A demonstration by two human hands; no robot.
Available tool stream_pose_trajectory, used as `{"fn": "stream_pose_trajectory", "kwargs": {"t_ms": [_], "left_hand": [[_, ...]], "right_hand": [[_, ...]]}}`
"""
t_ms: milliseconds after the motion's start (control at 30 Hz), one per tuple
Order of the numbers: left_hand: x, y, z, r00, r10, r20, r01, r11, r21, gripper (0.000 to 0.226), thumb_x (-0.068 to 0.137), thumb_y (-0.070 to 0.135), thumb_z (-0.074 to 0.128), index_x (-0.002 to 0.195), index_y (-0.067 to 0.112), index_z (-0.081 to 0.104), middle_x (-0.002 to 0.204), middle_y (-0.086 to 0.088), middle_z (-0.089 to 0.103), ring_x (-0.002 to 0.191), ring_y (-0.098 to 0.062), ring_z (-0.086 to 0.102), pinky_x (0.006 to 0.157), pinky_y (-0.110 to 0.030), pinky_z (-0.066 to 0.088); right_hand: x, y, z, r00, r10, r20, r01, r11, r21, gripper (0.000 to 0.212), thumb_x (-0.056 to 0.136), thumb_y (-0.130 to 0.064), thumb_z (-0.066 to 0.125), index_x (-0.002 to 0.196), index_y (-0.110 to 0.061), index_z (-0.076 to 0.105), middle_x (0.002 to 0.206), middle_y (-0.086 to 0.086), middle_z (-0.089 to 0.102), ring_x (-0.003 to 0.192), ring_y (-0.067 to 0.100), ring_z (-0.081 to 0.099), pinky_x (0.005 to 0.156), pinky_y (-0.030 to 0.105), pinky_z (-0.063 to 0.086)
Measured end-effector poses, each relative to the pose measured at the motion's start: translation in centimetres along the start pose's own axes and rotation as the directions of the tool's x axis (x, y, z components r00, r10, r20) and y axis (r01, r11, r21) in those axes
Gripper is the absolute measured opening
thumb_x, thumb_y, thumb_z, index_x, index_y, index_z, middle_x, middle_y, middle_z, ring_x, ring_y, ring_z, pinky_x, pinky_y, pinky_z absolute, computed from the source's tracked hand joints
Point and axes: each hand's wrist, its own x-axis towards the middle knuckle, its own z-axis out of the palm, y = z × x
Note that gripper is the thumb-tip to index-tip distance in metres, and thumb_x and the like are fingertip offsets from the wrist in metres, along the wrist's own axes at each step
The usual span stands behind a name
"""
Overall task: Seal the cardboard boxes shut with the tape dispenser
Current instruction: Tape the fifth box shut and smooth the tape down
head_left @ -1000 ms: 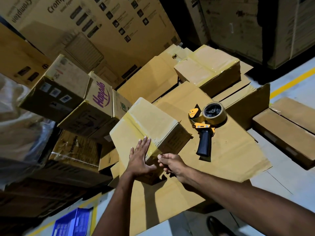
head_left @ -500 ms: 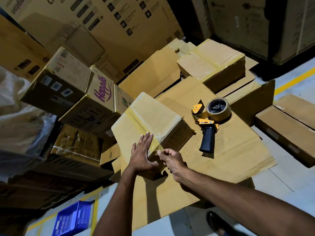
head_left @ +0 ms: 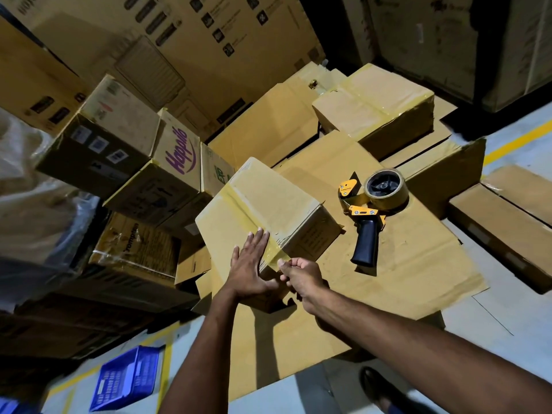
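Tape end hidden by right hand.

Dim, warm light from overhead leaves the far stacks and left side murky. The box and tape dispenser throw hard dark shadows toward the viewer on the flattened cardboard. The tape strip glints faintly. Wide-angle distortion bends the edges; the blue crate is blurred.

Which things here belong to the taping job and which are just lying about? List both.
Job: cardboard box; tape strip across it; left hand pressing flat on top; right hand pinching the strip's end; tape dispenser lying beside it.
Lying about: Happilo box; blue crate; flattened cardboard underneath.
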Motion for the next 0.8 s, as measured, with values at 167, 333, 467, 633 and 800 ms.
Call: {"fn": "stream_pose_trajectory", "kwargs": {"t_ms": [167,333,467,633,800], "left_hand": [[-0.1,-0.5,0.4,0.999,0.023,-0.039,-0.027,0.994,-0.106,0.103,0.074,0.087,0.033,0.16,0.04,0.001,0.169,0.013,-0.012,0.156,-0.01,-0.017,0.122,-0.051,-0.012],[-0.1,-0.4,0.9,0.996,-0.023,-0.085,0.01,0.989,-0.149,0.095,0.08,0.096,0.007,0.16,0.046,0.005,0.168,0.023,-0.008,0.153,0.002,-0.017,0.125,-0.049,-0.013],[0.1,0.2,0.9,0.994,-0.076,-0.076,0.066,0.99,-0.127,0.082,0.085,0.092,0.008,0.156,0.052,0.003,0.166,0.026,-0.009,0.15,0.009,-0.019,0.126,-0.051,-0.01],[0.1,0.0,1.2,0.994,-0.047,-0.103,0.041,0.997,-0.063,0.09,0.085,0.092,0.014,0.161,0.045,0.003,0.167,0.026,-0.011,0.152,0.004,-0.019,0.126,-0.05,-0.009],[0.2,-0.4,1.6,0.994,-0.022,-0.111,0.023,1.0,0.008,0.096,0.085,0.091,0.014,0.163,0.038,0.0,0.166,0.024,-0.017,0.152,0.002,-0.023,0.126,-0.052,-0.008]], "right_hand": [[0.9,-0.7,-1.0,0.992,0.065,0.112,-0.063,0.998,-0.021,0.014,0.094,-0.029,0.077,0.09,-0.015,0.073,0.068,-0.003,0.069,0.051,0.004,0.049,0.046,0.019,0.037],[1.2,-1.6,-1.7,0.985,0.1,0.142,-0.1,0.995,-0.009,0.009,0.09,-0.021,0.081,0.09,-0.014,0.074,0.068,-0.004,0.068,0.052,0.004,0.052,0.048,0.018,0.042],[1.5,-1.2,-2.1,0.986,0.056,0.157,-0.055,0.998,-0.011,0.012,0.086,-0.018,0.083,0.093,-0.012,0.076,0.083,-0.002,0.079,0.07,0.009,0.065,0.061,0.024,0.049],[1.4,-0.7,-2.2,0.992,0.013,0.128,-0.006,0.998,-0.056,0.015,0.082,-0.018,0.087,0.091,-0.01,0.078,0.089,0.006,0.08,0.093,0.025,0.075,0.09,0.046,0.062],[1.5,-0.2,-4.8,0.981,-0.14,0.137,0.188,0.868,-0.46,0.022,0.084,-0.041,0.082,0.084,-0.02,0.075,0.078,-0.005,0.077,0.08,0.017,0.073,0.072,0.036,0.06]]}}
